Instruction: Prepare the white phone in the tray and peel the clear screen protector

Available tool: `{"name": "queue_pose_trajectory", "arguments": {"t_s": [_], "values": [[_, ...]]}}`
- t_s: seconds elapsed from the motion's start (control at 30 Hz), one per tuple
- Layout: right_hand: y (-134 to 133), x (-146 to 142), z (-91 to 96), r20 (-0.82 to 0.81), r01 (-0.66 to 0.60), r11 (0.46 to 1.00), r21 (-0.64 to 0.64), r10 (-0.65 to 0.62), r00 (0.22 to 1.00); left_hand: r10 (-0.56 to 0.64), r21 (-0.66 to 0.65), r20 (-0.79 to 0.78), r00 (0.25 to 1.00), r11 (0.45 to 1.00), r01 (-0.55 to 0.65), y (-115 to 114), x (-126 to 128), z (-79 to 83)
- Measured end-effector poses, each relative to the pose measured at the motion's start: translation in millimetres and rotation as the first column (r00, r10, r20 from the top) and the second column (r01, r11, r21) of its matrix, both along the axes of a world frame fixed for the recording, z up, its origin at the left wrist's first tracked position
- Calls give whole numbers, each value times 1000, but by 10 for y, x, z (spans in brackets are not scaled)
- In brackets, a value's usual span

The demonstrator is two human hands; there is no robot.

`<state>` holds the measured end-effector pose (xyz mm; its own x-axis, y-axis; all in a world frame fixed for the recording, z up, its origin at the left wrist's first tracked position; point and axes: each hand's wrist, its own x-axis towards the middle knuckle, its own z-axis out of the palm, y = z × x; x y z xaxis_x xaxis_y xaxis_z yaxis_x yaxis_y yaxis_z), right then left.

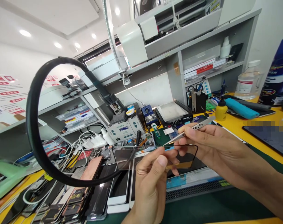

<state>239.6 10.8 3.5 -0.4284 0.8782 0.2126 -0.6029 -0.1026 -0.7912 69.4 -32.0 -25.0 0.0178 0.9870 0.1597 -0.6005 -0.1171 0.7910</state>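
Observation:
My left hand (152, 180) pinches a clear phone screen glass (126, 158) with a thin black border by its long edge, holding it up above the bench. In my right hand (213, 143) are silver tweezers (203, 123) with a row of holes along the body. Their tips point down to the left, close to the upper edge of the glass; whether they touch it I cannot tell. Some right fingers lie near or behind the glass, partly hidden. Below the glass is a flat work device with a perforated black front (192, 191).
A black hose (32, 124) loops at the left from a grey control unit (124, 129). Phones and phone parts (92, 174) crowd the left side. A yellow bottle (221, 110), a blue tool (241, 108) and a dark tablet (269, 140) lie at the right.

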Motion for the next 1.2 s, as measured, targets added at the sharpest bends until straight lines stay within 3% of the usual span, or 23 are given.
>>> {"name": "queue_pose_trajectory", "arguments": {"t_s": [0.53, 1.2], "values": [[-10, -37, 9, 49, 49, 998, -25, -48, 998, 107, -74, -7, 994, 991, -108, -47, 58, 77], [-21, -42, 34, 86, 68, 997, -34, -65, 994, 150, -106, -2, 989, 983, -150, -55, 97, 136]]}}
